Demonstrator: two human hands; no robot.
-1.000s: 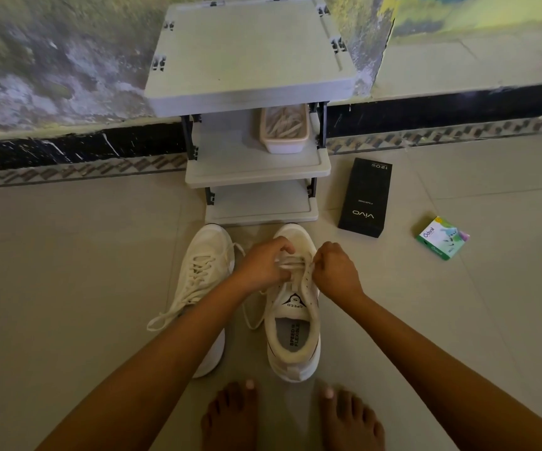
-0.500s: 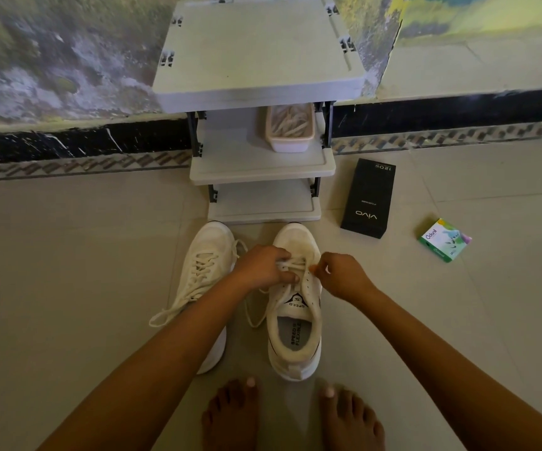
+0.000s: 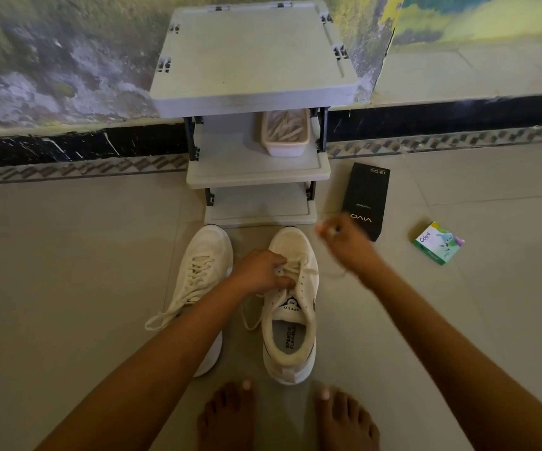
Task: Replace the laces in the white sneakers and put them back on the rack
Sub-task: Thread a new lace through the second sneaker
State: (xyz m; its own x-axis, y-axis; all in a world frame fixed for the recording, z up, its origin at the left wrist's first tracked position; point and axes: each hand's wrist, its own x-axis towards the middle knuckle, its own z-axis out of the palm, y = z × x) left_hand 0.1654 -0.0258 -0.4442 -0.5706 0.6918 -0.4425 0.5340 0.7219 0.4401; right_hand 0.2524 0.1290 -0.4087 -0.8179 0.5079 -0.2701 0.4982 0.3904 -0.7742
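L hand (image 3: 263, 271) rests on the white mesh sneaker w/ black trim (image 3: 290, 340) at centre frame, toe pointing up-frame; fingers curled down over the front eyelets, thumb tucked in beside them, gripping the cream flat lace (image 3: 312, 271) there. R hand (image 3: 344, 247) is up & to the right of that sneaker's toe, apart from the shoe, motion-blurred; fingertips bunched vs. the thumb at its upper-left end, pinching what looks like the lace's free end, tho blur hides the exact grip; a thin strand runs from the eyelets out right to below the wrist; another loop of the lace hangs on the shoe's left side.

Second white laced sneaker (image 3: 204, 265) sits just left of centre, parallel to the first, heel part hidden under the L forearm; its loose lace end trails toward lower left. Both stand on the beige tiled floor (image 3: 68, 288), toes near the lowest shelf of the grey plastic 3-tier rack (image 3: 253, 60) at upper centre, not on it.

White oblong plastic tray (image 3: 284, 149) of pale laces on the mid shelf, right side; black oblong "vivo" carton (image 3: 365, 193) on floor right of rack, lower corner behind R hand; small green card box (image 3: 437, 243) further right; two bare feet (image 3: 227, 421) at bottom centre.
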